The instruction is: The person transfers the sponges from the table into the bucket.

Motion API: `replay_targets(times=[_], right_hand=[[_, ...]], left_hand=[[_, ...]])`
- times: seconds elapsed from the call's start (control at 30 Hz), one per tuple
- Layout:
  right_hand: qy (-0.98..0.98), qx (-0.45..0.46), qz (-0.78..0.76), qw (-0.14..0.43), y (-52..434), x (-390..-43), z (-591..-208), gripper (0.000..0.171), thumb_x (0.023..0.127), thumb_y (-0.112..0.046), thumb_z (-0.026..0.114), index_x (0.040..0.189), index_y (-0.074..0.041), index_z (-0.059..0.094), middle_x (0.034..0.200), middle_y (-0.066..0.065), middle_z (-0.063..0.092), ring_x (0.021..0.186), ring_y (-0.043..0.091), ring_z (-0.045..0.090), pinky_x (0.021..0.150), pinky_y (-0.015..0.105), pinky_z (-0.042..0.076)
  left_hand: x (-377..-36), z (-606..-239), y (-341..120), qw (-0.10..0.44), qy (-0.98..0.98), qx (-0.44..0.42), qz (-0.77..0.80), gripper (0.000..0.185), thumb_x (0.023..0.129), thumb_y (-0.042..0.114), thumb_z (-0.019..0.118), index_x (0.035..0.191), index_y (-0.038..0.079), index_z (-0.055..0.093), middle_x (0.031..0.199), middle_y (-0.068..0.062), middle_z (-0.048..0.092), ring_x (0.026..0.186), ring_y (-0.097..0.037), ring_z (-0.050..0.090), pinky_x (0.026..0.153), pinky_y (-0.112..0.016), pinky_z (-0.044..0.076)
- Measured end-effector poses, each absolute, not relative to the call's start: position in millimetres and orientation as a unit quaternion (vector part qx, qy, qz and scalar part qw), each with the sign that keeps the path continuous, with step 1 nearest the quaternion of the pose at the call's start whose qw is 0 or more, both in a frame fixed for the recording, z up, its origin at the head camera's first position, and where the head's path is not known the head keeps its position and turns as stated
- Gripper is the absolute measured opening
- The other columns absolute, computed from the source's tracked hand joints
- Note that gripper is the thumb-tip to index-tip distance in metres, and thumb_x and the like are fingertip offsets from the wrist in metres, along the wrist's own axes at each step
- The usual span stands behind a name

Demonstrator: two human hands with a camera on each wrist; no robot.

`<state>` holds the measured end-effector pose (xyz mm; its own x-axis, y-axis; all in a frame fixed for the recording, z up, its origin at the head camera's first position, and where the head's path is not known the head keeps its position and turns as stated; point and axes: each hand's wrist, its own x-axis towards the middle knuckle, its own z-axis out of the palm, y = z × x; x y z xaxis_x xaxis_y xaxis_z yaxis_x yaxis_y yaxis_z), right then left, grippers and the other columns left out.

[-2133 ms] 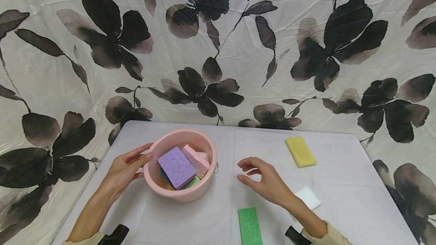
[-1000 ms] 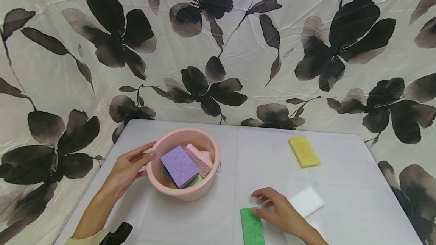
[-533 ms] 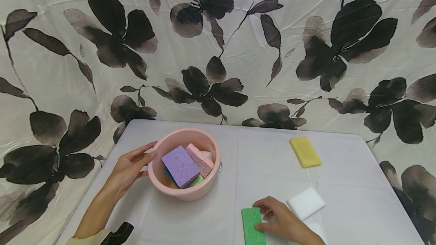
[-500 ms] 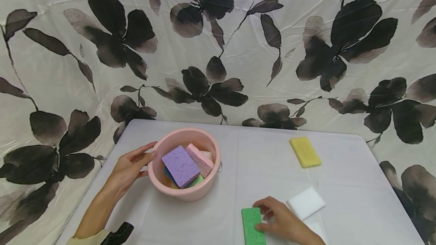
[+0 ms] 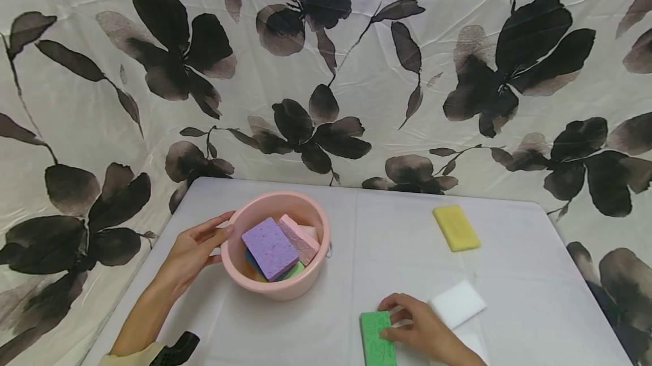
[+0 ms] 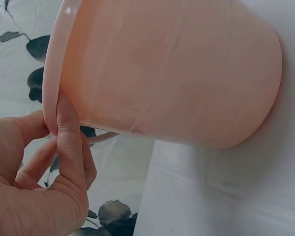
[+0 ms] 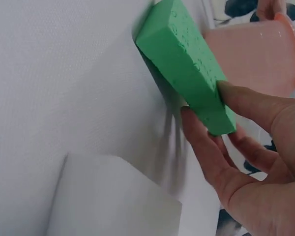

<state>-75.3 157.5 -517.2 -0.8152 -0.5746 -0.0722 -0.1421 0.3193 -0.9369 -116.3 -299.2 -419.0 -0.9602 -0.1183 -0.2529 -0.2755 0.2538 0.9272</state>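
Note:
My left hand (image 5: 191,255) pinches the rim of a pink bucket (image 5: 285,292) at its left side; the left wrist view shows thumb and fingers on either side of the rim (image 6: 51,64). Inside the bucket a purple sponge (image 5: 270,248) lies on top, beside a pink sponge (image 5: 297,239), with parts of other coloured pieces below. At the front, my right hand (image 5: 420,326) grips a green sponge (image 5: 377,340) with an embossed face. In the right wrist view the green sponge (image 7: 187,64) is tilted, its near end raised off the table between thumb and fingers.
A yellow sponge (image 5: 456,227) lies at the back right of the white table (image 5: 535,275). Just right of my right hand is a white sponge block (image 5: 458,304), with another white piece (image 5: 474,337) partly hidden by the forearm. A floral curtain (image 5: 326,72) hangs behind.
My right hand has moved from mid-table down to the green sponge, taken hold of it and tipped it up slightly. The left hand stays at the bucket rim.

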Motion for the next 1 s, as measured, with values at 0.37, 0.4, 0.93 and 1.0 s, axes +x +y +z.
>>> replay_targets(times=[0.37,0.4,0.93,1.0], right_hand=[[0.761,-0.238,-0.57,0.197,160.3,-79.6,-508.3,0.03,0.091,-0.017,0.08,0.118,-0.011,0.069,0.116,0.008,0.068,0.094,0.013,0.069,0.079,0.026,0.056],[0.762,-0.236,-0.569,0.198,160.4,-80.8,-506.8,0.03,0.091,-0.018,0.08,0.118,-0.012,0.07,0.115,0.007,0.069,0.094,0.013,0.069,0.08,0.025,0.055],[0.764,-0.207,-0.571,0.22,158.2,-96.9,-478.6,0.029,0.088,-0.018,0.082,0.114,-0.012,0.072,0.116,0.01,0.069,0.096,0.018,0.072,0.078,0.025,0.05],[0.763,-0.207,-0.571,0.22,158.0,-99.3,-475.0,0.029,0.089,-0.018,0.082,0.115,-0.012,0.072,0.117,0.01,0.068,0.096,0.019,0.072,0.078,0.025,0.05]], left_hand=[[-115.0,-420.7,-300.5,0.059,0.78,-0.109,0.613,0.07,0.098,0.044,0.069,0.156,0.012,0.046,0.114,0.005,0.068,0.099,-0.002,0.066,0.081,-0.027,0.06],[-114.7,-421.0,-300.8,0.059,0.779,-0.108,0.615,0.07,0.098,0.044,0.07,0.155,0.011,0.047,0.113,0.005,0.068,0.099,-0.002,0.066,0.081,-0.027,0.06],[-115.4,-420.3,-300.1,0.057,0.783,-0.107,0.61,0.07,0.098,0.044,0.069,0.155,0.012,0.047,0.114,0.003,0.067,0.098,-0.003,0.066,0.081,-0.027,0.06],[-116.1,-419.8,-299.5,0.057,0.784,-0.107,0.608,0.07,0.098,0.044,0.069,0.156,0.012,0.047,0.114,0.002,0.067,0.097,-0.003,0.066,0.08,-0.027,0.06]])
